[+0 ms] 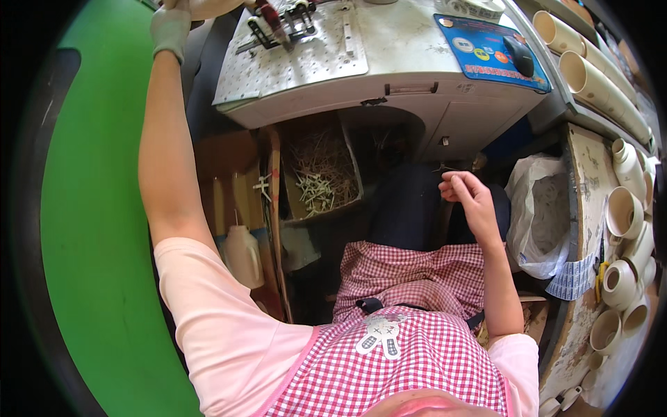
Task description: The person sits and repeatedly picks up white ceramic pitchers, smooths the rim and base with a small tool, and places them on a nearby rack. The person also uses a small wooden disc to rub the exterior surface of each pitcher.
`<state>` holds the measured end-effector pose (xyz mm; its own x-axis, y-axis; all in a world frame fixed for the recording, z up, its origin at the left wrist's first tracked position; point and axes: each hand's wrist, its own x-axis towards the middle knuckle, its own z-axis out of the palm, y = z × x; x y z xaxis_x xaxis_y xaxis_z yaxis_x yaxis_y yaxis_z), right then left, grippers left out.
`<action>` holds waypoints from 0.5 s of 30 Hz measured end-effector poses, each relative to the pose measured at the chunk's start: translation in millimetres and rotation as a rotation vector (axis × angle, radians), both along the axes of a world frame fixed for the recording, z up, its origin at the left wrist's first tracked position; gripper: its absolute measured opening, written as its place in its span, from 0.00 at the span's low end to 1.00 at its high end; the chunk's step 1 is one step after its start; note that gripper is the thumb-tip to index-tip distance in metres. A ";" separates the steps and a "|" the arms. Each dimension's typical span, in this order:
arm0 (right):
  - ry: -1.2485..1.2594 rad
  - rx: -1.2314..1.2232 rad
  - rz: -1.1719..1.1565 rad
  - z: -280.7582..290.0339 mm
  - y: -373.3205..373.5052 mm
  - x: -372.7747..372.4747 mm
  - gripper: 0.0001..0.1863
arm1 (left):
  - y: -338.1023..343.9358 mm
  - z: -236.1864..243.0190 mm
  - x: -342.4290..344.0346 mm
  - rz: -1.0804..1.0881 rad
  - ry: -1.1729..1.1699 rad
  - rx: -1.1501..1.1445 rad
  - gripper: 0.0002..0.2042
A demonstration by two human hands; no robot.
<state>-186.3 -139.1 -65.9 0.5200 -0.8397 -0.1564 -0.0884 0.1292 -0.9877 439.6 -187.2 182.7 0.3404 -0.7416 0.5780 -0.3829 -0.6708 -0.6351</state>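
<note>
My left hand (171, 31), in a pale glove, reaches up to the top edge and grips a cream, rounded piece (212, 7), mostly cut off by the frame. Right beside it, a small metal jig with a red part (278, 28) is mounted on a perforated plate (326, 59) on the white machine (403, 62). My bare right hand (465, 191) hangs over my dark-trousered lap with fingers curled and pinched; whether a thin thing is between the fingertips is too small to tell.
A blue mouse pad (472, 55) with a black mouse lies right. Cream tubes (583, 80) and several cups (622, 208) line the right shelves, beside a plastic bag (531, 222). Below are a box of sticks (316, 194) and a jug (240, 260). A green surface (90, 222) runs left.
</note>
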 end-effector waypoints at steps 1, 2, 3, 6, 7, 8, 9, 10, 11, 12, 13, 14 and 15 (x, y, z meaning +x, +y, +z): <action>-0.010 -0.057 0.001 -4.6 0.8 -2.9 0.15 | -20.8 1.3 15.4 -0.186 0.267 -0.204 0.23; 0.018 -0.037 -0.014 -7.8 0.5 -7.3 0.15 | -36.7 0.2 28.6 -0.367 0.540 -0.403 0.25; 0.064 0.004 -0.035 -10.2 0.5 -12.9 0.15 | -50.0 -5.6 37.4 -0.542 0.816 -0.602 0.28; 0.105 0.052 -0.078 -13.5 -1.3 -31.7 0.15 | -65.5 -22.2 50.0 -0.511 0.822 -0.477 0.30; 0.104 0.072 -0.095 -15.1 -1.8 -36.4 0.15 | -64.0 -28.0 50.2 -0.518 0.849 -0.502 0.30; 0.104 0.094 -0.107 -16.6 -2.0 -40.6 0.15 | -62.6 -31.5 48.1 -0.619 0.893 -0.495 0.31; 0.123 0.122 -0.109 -18.7 -2.3 -43.3 0.15 | -59.8 -34.2 45.4 -0.621 0.969 -0.504 0.30; 0.119 0.125 -0.110 -20.8 -2.4 -45.1 0.15 | -56.5 -35.2 42.0 -0.623 1.044 -0.515 0.30; 0.109 0.122 -0.119 -23.2 -3.0 -45.7 0.15 | -54.2 -34.8 38.6 -0.626 1.119 -0.527 0.30; 0.110 0.122 -0.120 -25.5 -3.2 -45.6 0.15 | -51.4 -33.2 35.5 -0.649 1.087 -0.501 0.29; 0.137 0.132 -0.132 -27.5 -3.8 -45.1 0.15 | -49.6 -30.7 32.4 -0.672 1.054 -0.473 0.28; 0.110 0.120 -0.120 -29.3 -4.1 -44.3 0.15 | -48.5 -28.5 29.2 -0.697 1.021 -0.444 0.27; 0.109 0.116 -0.119 -30.7 -4.3 -43.3 0.15 | -48.0 -26.7 25.5 -0.662 1.073 -0.456 0.27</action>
<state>-229.6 -143.4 -96.6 0.3924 -0.8675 -0.3058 -0.1715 0.2577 -0.9509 465.1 -235.2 156.0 0.4325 -0.7560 0.4914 -0.8805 -0.2368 0.4108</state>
